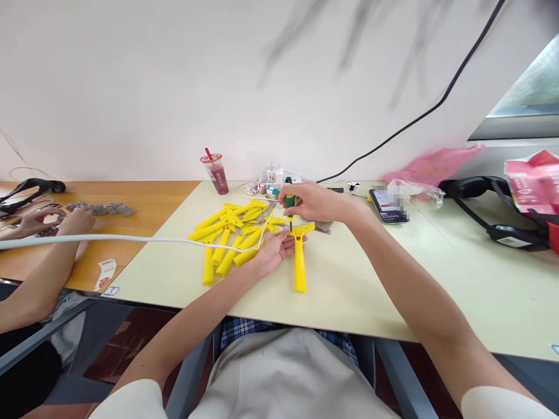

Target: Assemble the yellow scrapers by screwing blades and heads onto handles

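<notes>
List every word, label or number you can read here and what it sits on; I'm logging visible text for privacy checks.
No text in this picture can be read.
Phone screen: blurred out, unreadable.
Drink cup: a printed label, too small to read.
Sticker on the wooden table: red print, too small to read.
Red packaging at the right: markings too blurred to read.
Yellow scraper and green screwdriver at the hands: no visible lettering.

Bare tabletop (393,279) is lying open right of the yellow scraper (299,256); the scraper pile (231,233) and white cable (131,238) are crowding its left, the phone (386,205) lying beyond to its right.
</notes>
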Action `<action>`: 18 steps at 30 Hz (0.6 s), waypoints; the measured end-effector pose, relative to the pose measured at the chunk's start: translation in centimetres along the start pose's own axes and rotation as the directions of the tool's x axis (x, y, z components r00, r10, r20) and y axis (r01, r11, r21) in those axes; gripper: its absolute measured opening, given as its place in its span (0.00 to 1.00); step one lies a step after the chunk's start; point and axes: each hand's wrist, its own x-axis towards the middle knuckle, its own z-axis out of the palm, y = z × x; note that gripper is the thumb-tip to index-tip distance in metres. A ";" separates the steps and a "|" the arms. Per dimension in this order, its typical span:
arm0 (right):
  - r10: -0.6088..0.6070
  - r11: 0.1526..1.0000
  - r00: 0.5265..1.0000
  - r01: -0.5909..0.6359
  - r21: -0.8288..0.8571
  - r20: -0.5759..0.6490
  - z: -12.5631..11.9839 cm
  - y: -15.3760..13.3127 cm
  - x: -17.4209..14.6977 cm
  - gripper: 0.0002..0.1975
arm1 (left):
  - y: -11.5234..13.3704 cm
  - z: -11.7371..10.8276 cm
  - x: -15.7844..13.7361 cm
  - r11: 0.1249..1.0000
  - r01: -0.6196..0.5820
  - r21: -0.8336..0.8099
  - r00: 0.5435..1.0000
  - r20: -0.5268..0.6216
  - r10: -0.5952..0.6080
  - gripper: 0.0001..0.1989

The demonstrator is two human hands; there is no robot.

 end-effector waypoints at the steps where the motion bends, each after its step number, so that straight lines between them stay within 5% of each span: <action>1: -0.014 1.000 1.000 0.013 -0.017 -0.014 0.2 0.1 0.1 0.09 | 0.0 0.1 -0.1 1.000 -0.001 -0.005 1.000 -0.004 0.001 0.15; 6: 0.020 0.996 0.999 -0.024 -0.083 -0.043 1.0 0.4 0.2 0.11 | -0.1 0.1 -0.3 1.000 0.019 -0.013 1.000 0.020 -0.018 0.11; 11: 0.025 0.999 0.999 -0.026 0.024 0.031 0.7 0.1 -0.1 0.12 | -0.2 -0.3 0.0 1.000 0.009 -0.027 1.000 0.029 -0.008 0.07; 18: -0.028 0.999 0.997 0.030 0.037 -0.071 0.9 0.1 0.5 0.17 | -0.1 -0.2 0.1 1.000 0.009 -0.022 1.000 0.004 -0.009 0.05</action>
